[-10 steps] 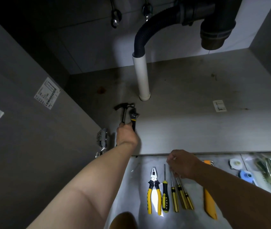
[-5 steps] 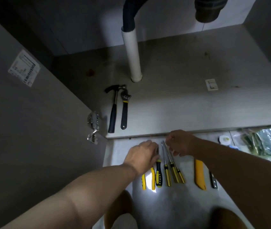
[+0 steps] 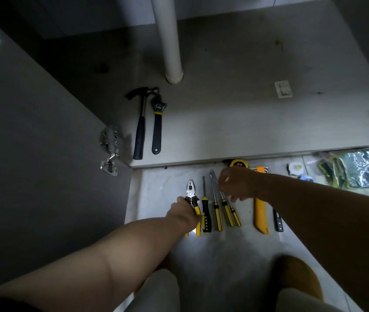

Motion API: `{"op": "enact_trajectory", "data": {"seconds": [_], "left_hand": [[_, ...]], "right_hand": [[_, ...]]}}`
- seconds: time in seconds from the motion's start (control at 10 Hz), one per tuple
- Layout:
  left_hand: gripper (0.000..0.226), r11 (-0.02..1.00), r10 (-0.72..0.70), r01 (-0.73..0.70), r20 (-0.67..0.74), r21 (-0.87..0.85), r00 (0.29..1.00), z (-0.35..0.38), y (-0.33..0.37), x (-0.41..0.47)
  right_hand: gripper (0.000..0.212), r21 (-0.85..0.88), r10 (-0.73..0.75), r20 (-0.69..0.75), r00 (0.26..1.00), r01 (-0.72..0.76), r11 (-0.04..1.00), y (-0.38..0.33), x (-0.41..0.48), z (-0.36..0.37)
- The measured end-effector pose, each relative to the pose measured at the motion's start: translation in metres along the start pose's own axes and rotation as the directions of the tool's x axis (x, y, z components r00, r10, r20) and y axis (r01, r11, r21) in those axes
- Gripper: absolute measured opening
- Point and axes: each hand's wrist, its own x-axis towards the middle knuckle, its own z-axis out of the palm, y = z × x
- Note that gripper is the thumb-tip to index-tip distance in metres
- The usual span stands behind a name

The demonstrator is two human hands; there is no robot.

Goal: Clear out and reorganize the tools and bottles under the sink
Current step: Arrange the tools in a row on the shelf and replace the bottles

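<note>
Now the left hand (image 3: 184,212), done setting the hammer (image 3: 140,129) and wrench (image 3: 157,129) on the cabinet floor (image 3: 235,122), has dropped to the tiles, its grip clamped on the pliers (image 3: 192,197); the right hand's (image 3: 238,184) grip is unclear.

We're seeing a white drain pipe (image 3: 167,37) standing on the cabinet floor (image 3: 235,122); a small label (image 3: 283,89) is lying right of it, a metal hinge (image 3: 109,149) sitting lower left.

Both arms reach forward and down: left hand (image 3: 184,212) fingers curled closed in a grip, right hand (image 3: 238,184) knuckles-up, fingers loosely bent.
</note>
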Motion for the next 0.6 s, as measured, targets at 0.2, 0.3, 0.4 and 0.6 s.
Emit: {"op": "enact_trajectory", "data": {"seconds": [0.2, 0.3, 0.4, 0.6], "left_hand": [[0.047, 0.998, 0.057, -0.058, 0.029, 0.029, 0.998, -0.011, -0.004, 0.005], [0.023, 0.997, 0.075, -0.074, 0.081, -0.021, 0.994, -0.019, -0.006, 0.007], [0.014, 0.961, 0.057, 0.007, 0.22, -0.277, 0.974, -0.028, -0.009, 0.005], [0.024, 0.902, 0.091, 0.025, 0.247, -0.43, 0.965, -0.038, -0.018, -0.002]], "right_hand": [[0.032, -0.019, -0.007, 0.031, 1.0, 0.008, 1.0, 0.002, 0.004, 0.001], [0.031, -0.032, -0.001, 0.024, 1.0, 0.002, 0.999, 0.003, 0.002, -0.001], [0.031, -0.09, 0.009, 0.015, 1.0, -0.008, 0.996, 0.007, 0.004, 0.004], [0.027, -0.214, 0.042, 0.116, 0.992, -0.016, 0.977, 0.01, 0.009, 0.049]]}}
